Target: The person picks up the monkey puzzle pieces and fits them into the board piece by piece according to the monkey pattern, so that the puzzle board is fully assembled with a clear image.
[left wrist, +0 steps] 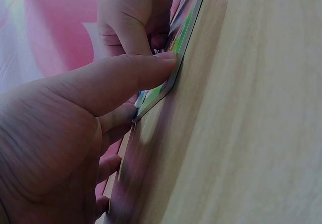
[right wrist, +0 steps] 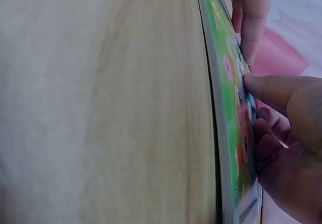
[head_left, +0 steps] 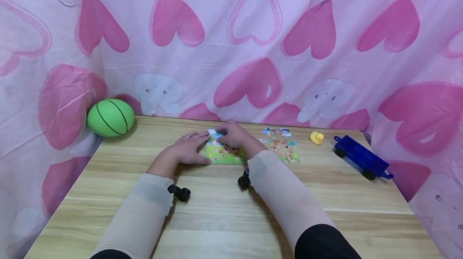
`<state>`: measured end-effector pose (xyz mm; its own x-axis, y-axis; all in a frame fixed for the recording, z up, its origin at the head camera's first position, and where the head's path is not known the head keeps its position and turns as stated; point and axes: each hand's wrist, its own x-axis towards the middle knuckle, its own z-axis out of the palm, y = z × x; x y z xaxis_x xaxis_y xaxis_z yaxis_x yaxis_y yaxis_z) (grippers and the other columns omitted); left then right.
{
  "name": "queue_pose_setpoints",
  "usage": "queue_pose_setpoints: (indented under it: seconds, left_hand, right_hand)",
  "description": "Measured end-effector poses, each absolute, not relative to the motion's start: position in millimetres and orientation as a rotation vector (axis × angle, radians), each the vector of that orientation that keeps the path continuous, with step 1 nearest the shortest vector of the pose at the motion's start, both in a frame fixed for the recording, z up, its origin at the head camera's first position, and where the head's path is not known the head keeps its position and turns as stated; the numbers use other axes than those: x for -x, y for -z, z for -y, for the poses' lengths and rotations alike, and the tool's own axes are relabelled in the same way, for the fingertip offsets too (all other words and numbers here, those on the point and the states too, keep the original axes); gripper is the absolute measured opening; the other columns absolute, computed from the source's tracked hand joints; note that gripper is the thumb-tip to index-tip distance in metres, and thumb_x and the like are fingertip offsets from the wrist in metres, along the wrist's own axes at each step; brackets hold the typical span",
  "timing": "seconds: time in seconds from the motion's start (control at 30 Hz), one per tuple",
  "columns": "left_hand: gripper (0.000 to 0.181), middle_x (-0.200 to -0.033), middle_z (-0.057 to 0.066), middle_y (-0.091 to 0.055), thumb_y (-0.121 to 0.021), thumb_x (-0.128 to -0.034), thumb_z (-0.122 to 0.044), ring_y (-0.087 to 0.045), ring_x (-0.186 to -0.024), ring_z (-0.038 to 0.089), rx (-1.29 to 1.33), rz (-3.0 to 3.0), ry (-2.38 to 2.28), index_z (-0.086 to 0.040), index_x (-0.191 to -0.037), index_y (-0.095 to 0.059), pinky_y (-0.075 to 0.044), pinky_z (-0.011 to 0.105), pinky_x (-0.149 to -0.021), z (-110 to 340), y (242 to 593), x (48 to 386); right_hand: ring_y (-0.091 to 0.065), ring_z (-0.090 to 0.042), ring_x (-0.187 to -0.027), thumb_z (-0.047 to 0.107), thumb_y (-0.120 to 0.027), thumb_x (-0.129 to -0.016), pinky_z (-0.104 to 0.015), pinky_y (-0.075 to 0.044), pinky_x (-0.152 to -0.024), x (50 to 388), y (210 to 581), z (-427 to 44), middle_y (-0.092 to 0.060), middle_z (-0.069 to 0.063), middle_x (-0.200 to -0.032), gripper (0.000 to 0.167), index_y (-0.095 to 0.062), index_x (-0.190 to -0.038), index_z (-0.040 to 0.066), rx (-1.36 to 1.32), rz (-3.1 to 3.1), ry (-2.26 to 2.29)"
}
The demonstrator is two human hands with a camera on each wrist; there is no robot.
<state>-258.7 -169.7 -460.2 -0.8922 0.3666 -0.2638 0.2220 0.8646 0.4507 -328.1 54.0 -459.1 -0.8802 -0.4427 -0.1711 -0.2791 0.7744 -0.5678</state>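
- L hand (head_left: pixel 189 149): fingers resting spread, touching puzzle board (head_left: pixel 217 157) at its L edge.
- R hand (head_left: pixel 237 135): lying over it, thumb pressing; can't tell if gripping anything.

Flower-dotted green puzzle (head_left: pixel 220 158), black-lined green ball (head_left: pixel 111 118), pink heart-patterned cloth (head_left: pixel 247 83)

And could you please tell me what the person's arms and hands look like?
The sleeves are pale beige, with black fabric showing beyond them. A small black device sits beside each wrist. The left hand and right hand wear no gloves.
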Motion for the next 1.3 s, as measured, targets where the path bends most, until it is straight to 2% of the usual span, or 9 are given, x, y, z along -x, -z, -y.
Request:
queue_pose_setpoints:
  seconds: [0.47,0.67,0.9,1.0,1.13,1.3]
  left_hand:
    - [0.103,-0.181,-0.007,-0.02,-0.078,-0.085,-0.064,-0.008,-0.169,0.04,-0.443,-2.69,-0.585,-0.031,-0.171,-0.03,-0.011,0.071,-0.134,169.3,460.8,258.5]
    - [0.103,-0.181,-0.01,-0.02,-0.079,-0.0838,-0.061,-0.008,-0.169,0.038,-0.438,-2.675,-0.595,-0.034,-0.17,-0.03,-0.01,0.07,-0.134,169.6,458.8,257.7]
    - [0.103,-0.181,-0.008,-0.022,-0.079,-0.0827,-0.06,-0.009,-0.169,0.04,-0.442,-2.681,-0.587,-0.033,-0.17,-0.032,-0.011,0.072,-0.133,169.1,456.7,257.6]
    - [0.103,-0.181,-0.007,-0.023,-0.079,-0.0819,-0.06,-0.01,-0.169,0.04,-0.439,-2.693,-0.572,-0.033,-0.17,-0.032,-0.013,0.072,-0.133,168.7,456.0,257.8]
    - [0.103,-0.18,-0.007,-0.024,-0.078,-0.0814,-0.061,-0.012,-0.168,0.04,-0.438,-2.708,-0.544,-0.033,-0.17,-0.033,-0.015,0.073,-0.132,167.7,455.7,257.7]
    - [0.103,-0.181,-0.006,-0.023,-0.078,-0.081,-0.061,-0.012,-0.168,0.041,-0.45,-2.705,-0.529,-0.031,-0.169,-0.033,-0.015,0.074,-0.132,166.4,454.2,257.9]
  right_hand:
    - [-0.051,-0.027,-0.145,0.03,-0.071,-0.104,-0.049,-0.041,-0.128,326.7,458.8,-51.5,-0.054,-0.008,-0.155,0.045,-0.066,-0.148,0.022,0.577,-2.67,0.736]
    - [-0.052,-0.028,-0.144,0.033,-0.07,-0.105,-0.051,-0.042,-0.127,322.5,457.2,-49.9,-0.052,-0.007,-0.155,0.046,-0.065,-0.15,0.025,0.543,-2.67,0.705]
    - [-0.054,-0.026,-0.139,0.032,-0.07,-0.105,-0.05,-0.044,-0.125,320.0,455.2,-47.2,-0.052,-0.006,-0.153,0.045,-0.065,-0.15,0.026,0.51,-2.68,0.702]
    - [-0.053,-0.027,-0.142,0.032,-0.07,-0.105,-0.051,-0.042,-0.127,320.4,454.7,-46.6,-0.052,-0.007,-0.154,0.046,-0.065,-0.15,0.026,0.518,-2.69,0.696]
    - [-0.058,-0.026,-0.134,0.034,-0.071,-0.104,-0.05,-0.048,-0.122,322.0,456.2,-51.5,-0.058,-0.007,-0.146,0.047,-0.065,-0.15,0.025,0.538,-2.687,0.761]
    - [-0.065,-0.023,-0.119,0.031,-0.072,-0.103,-0.043,-0.057,-0.107,324.4,451.5,-77.1,-0.069,-0.004,-0.128,0.046,-0.066,-0.147,0.019,0.544,-2.654,0.97]
